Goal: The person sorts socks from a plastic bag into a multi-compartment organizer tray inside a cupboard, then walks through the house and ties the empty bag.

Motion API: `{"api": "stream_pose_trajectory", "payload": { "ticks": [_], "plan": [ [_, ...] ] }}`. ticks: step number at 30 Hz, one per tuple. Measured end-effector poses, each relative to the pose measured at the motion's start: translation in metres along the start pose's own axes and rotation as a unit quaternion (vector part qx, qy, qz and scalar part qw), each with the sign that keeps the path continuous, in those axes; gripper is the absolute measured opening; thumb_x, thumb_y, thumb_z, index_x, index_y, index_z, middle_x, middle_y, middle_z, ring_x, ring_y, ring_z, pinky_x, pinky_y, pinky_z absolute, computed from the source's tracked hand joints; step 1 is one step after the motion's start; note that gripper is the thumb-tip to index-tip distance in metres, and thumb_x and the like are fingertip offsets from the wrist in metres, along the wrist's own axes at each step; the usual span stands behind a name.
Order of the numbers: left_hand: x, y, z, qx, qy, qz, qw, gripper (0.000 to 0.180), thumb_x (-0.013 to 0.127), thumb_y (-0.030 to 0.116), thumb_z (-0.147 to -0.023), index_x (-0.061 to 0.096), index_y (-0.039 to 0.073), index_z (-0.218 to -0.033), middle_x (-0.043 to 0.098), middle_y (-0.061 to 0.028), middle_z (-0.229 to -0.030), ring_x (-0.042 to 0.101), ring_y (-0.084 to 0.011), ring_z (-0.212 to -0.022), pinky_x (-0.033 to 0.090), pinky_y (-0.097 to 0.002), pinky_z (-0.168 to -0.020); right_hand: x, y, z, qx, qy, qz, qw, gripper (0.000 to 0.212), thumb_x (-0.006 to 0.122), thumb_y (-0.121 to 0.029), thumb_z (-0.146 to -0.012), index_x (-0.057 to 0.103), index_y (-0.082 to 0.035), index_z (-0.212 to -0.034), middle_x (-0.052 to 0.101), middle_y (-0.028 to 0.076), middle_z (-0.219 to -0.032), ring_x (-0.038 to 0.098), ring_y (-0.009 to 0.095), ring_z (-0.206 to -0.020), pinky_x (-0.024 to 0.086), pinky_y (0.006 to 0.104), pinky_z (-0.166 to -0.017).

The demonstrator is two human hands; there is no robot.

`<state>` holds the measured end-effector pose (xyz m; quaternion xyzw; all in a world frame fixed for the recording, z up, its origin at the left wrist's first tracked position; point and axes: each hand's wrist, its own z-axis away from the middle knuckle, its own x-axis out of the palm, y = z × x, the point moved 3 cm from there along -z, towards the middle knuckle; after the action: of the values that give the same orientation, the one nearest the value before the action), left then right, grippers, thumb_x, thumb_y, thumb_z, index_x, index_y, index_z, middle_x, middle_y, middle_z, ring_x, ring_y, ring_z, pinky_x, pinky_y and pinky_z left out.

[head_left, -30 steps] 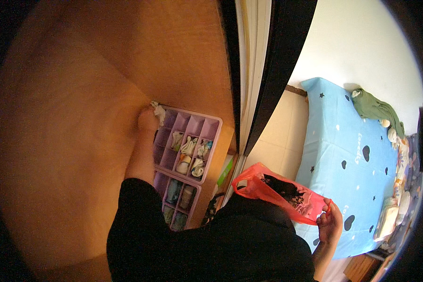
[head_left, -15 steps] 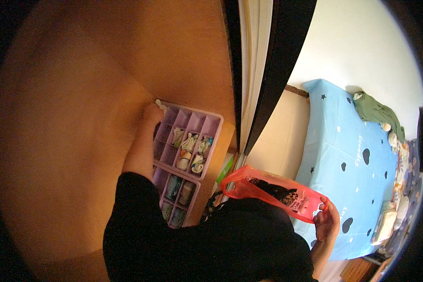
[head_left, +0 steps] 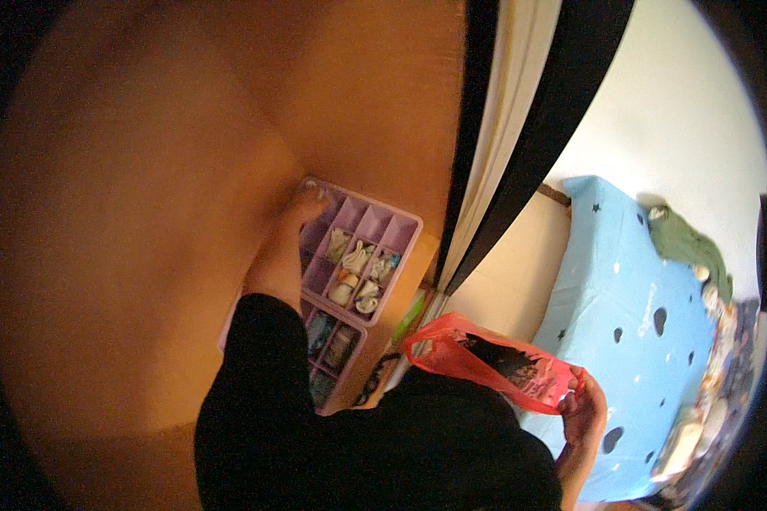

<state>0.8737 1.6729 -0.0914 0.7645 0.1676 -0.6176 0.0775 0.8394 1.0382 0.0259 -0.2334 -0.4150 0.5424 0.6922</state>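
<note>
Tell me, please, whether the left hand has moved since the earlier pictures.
Yes; against the purple divided box, the left hand has shifted slightly rightward, from beside the box's far-left corner to over that corner.

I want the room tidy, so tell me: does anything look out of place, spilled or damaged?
The green cloth looks untidy, bunched up on the smoother blue bed cover beside the wall. I see no spill or damage around the purple tray or red bag.

From the wearer's head, the left fisheye camera looks down over a black top (head_left: pixel 375 451), fairly near the purple organizer (head_left: pixel 373 223) by the shelf's (head_left: pixel 421 266) front edge; the bed's (head_left: pixel 592 281) edges sit farther off, rightward.
</note>
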Motion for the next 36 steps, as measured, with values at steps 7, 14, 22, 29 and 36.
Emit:
{"api": "stream_pose_trajectory", "payload": {
  "ticks": [7, 14, 22, 29, 36],
  "plan": [
    [-0.138, -0.005, 0.079, -0.27, 0.049, 0.198, 0.941, 0.021, 0.059, 0.019, -0.073, 0.059, -0.002, -0.071, 0.058, -0.0184, -0.066, 0.056, -0.0276, -0.061, 0.043, -0.0379, -0.057, -0.021, -0.006, -0.013, 0.059, -0.024, -0.016, 0.998, 0.032, 0.049, -0.024, -0.081, 0.052, -0.001, -0.103, 0.056, -0.001, -0.075, 0.044, 0.005, -0.047, 0.037, 0.0198, -0.046],
    [-0.184, 0.022, 0.245, -0.33, 0.146, 0.278, 0.89, 0.024, 0.059, 0.021, -0.074, 0.059, -0.001, -0.065, 0.055, -0.0186, -0.061, 0.056, -0.0229, -0.055, 0.04, -0.0351, -0.051, 0.003, -0.009, -0.038, 0.089, -0.106, 0.083, 0.987, 0.025, 0.055, -0.02, -0.077, 0.055, -0.004, -0.097, 0.053, -0.003, -0.067, 0.042, 0.006, -0.047, 0.036, 0.0208, -0.045],
    [-0.142, 0.227, 0.334, -0.355, 0.089, 0.434, 0.823, 0.027, 0.058, 0.023, -0.077, 0.055, 0.002, -0.094, 0.06, -0.0142, -0.077, 0.058, -0.0267, -0.066, 0.045, -0.0354, -0.061, 0.015, -0.021, -0.046, 0.119, -0.271, 0.125, 0.947, 0.033, 0.054, -0.017, -0.077, 0.049, 0.003, -0.103, 0.052, 0.0, -0.069, 0.042, 0.006, -0.047, 0.038, 0.0209, -0.046],
    [-0.108, 0.353, 0.309, -0.279, 0.039, 0.209, 0.936, 0.054, 0.062, 0.023, -0.071, 0.04, -0.003, -0.113, 0.04, -0.0227, -0.118, 0.039, -0.0377, -0.108, 0.038, -0.0402, -0.083, 0.025, -0.056, -0.003, 0.042, -0.493, 0.177, 0.851, 0.062, 0.061, -0.026, -0.064, 0.042, 0.014, -0.108, 0.05, 0.009, -0.056, 0.042, 0.012, -0.041, 0.035, 0.0232, -0.042],
    [-0.114, 0.344, 0.406, -0.373, -0.195, 0.302, 0.856, 0.032, 0.066, 0.026, -0.064, 0.059, -0.003, -0.076, 0.059, -0.0185, -0.07, 0.058, -0.0317, -0.066, 0.047, -0.0401, -0.059, -0.044, -0.104, -0.032, -0.038, -0.64, 0.051, 0.766, 0.05, 0.052, -0.012, -0.078, 0.032, 0.015, -0.115, 0.05, 0.009, -0.064, 0.04, 0.01, -0.035, 0.032, 0.0239, -0.036]
  ]
}}
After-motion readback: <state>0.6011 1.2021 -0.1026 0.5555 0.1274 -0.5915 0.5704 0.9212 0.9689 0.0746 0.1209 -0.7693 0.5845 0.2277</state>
